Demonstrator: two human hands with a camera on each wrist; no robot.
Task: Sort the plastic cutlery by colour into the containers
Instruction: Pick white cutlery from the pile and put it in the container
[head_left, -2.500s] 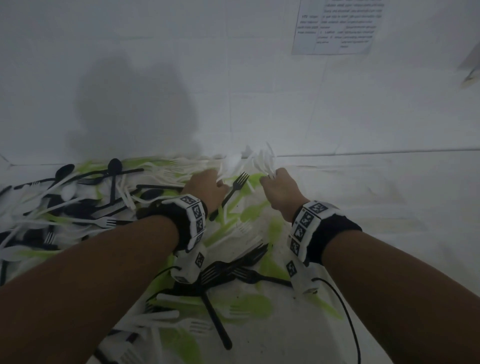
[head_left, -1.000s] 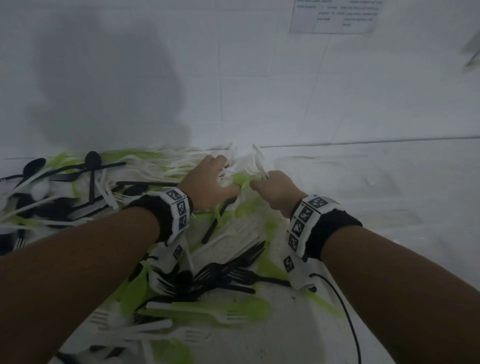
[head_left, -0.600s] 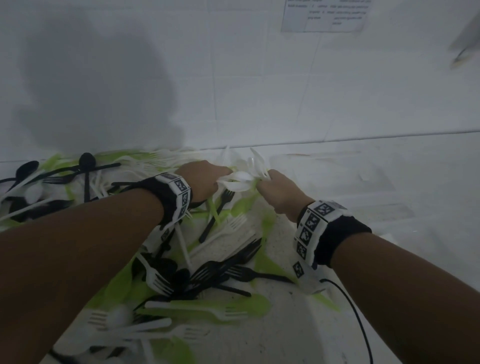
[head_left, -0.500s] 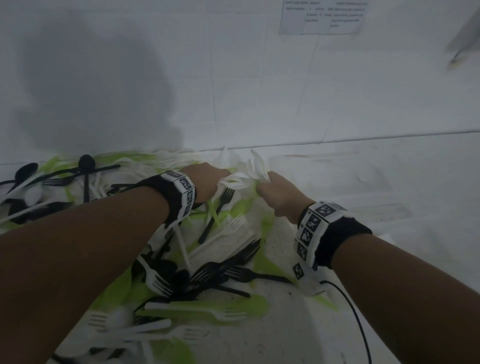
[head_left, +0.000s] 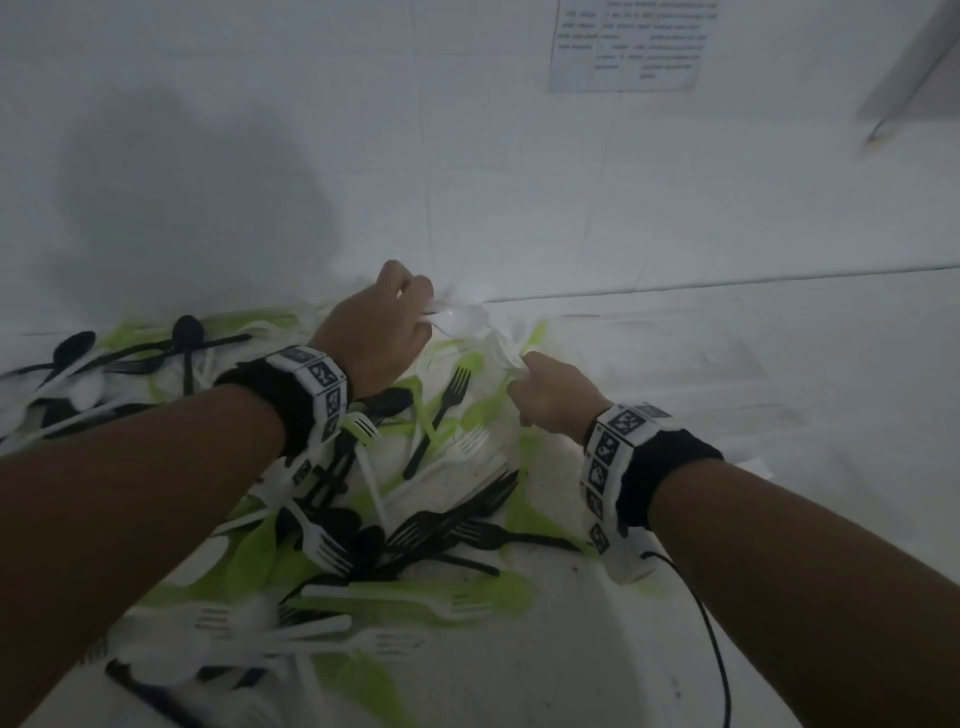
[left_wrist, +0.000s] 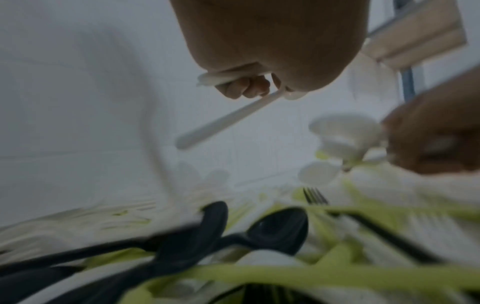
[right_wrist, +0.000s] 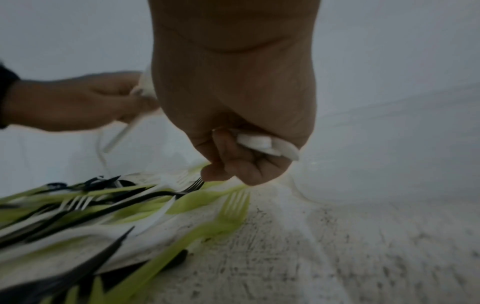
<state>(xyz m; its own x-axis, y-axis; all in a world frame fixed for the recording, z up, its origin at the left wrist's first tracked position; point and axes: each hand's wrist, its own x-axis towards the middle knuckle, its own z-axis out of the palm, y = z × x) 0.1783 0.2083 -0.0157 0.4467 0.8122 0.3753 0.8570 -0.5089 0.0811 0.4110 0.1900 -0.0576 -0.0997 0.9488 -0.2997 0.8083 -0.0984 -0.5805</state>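
Observation:
A mixed pile of black, green and white plastic cutlery (head_left: 415, 525) covers the white surface. My left hand (head_left: 384, 322) is raised at the far side of the pile and grips white cutlery; a white spoon (head_left: 462, 317) sticks out of it. In the left wrist view its fingers (left_wrist: 244, 86) curl round white handles (left_wrist: 221, 123). My right hand (head_left: 550, 395), a little nearer and to the right, grips a bundle of white cutlery (head_left: 506, 351). The right wrist view shows the handle ends (right_wrist: 265, 144) poking from that fist.
A faint clear container (head_left: 675, 332) lies right of the hands against the white wall. A black fork (head_left: 441, 410) and green pieces lie just under the hands. A printed sheet (head_left: 628, 44) hangs on the wall. A cable (head_left: 711, 649) trails from my right wrist.
The two hands were together on one white bundle. My left hand has since lifted up and away from the right, taking white cutlery with it. The right hand keeps its bundle.

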